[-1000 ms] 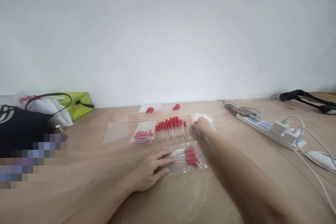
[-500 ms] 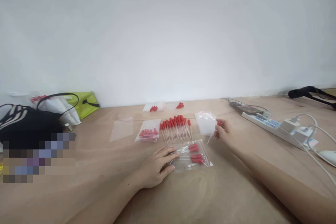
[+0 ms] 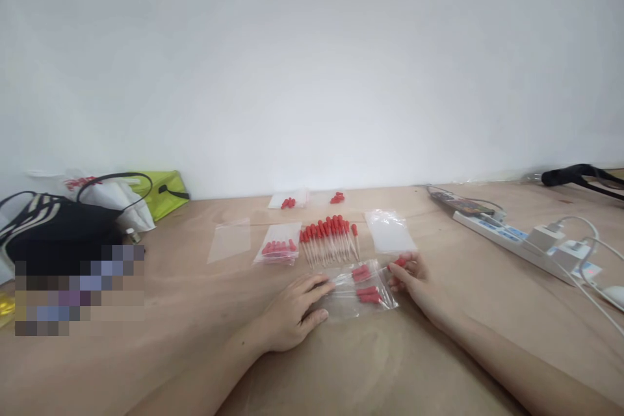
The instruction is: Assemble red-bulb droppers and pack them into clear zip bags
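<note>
A clear zip bag [image 3: 341,309] lies flat on the table with several red-bulbed droppers inside, their bulbs towards its right, zip-edged end. My left hand [image 3: 299,312] rests on the bag's left end, fingers stretched out and thumb apart. At the zip end, my right hand [image 3: 414,283] pinches the red bulb of a dropper [image 3: 398,262], whose thin stem points left to the bag's mouth; whether the tip is inside I cannot tell. Just beyond lies a row of loose droppers [image 3: 331,237], bulbs away from me. Left of that row is a filled zip bag [image 3: 279,244].
Behind the right hand sits a stack of white-looking bags [image 3: 389,231]. An unfilled clear bag [image 3: 230,240] lies left. Small piles of red bulbs [image 3: 288,203] are near the wall. A power strip [image 3: 507,237] with chargers and cables runs along the right; a black bag [image 3: 58,234] stands left.
My right hand has moved left and nearer with the dropper, from beside the white bags to the zip bag's mouth. The dropper has turned to point left. My left hand stays on the bag.
</note>
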`<move>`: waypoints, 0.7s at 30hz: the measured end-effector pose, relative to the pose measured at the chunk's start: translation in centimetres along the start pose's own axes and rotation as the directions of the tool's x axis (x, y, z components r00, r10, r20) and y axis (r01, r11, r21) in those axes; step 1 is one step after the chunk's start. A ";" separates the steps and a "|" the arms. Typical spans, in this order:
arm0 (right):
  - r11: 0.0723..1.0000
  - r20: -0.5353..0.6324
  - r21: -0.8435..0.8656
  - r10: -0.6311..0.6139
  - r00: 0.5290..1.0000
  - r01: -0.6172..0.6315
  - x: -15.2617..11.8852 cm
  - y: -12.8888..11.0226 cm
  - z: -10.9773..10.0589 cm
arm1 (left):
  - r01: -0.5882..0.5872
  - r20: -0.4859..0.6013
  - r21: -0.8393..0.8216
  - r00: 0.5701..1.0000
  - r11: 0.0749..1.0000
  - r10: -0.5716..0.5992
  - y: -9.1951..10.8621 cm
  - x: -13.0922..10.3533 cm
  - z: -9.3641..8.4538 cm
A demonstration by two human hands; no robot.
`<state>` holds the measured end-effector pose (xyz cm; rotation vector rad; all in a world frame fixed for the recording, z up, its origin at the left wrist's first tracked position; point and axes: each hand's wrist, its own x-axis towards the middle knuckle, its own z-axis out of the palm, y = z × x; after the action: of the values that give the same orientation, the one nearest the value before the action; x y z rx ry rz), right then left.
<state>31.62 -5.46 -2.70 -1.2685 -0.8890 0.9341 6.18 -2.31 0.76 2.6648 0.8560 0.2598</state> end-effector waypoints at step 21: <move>0.936 0.321 -0.346 0.062 0.945 0.057 -0.3 -1.2 -0.1 | 0.014 0.011 -0.069 1.000 0.998 -0.014 -0.2 -0.1 0.0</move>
<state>31.72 -5.82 -1.50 -1.4383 -1.3649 1.0370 6.00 -2.17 0.67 2.5933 0.8468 0.2670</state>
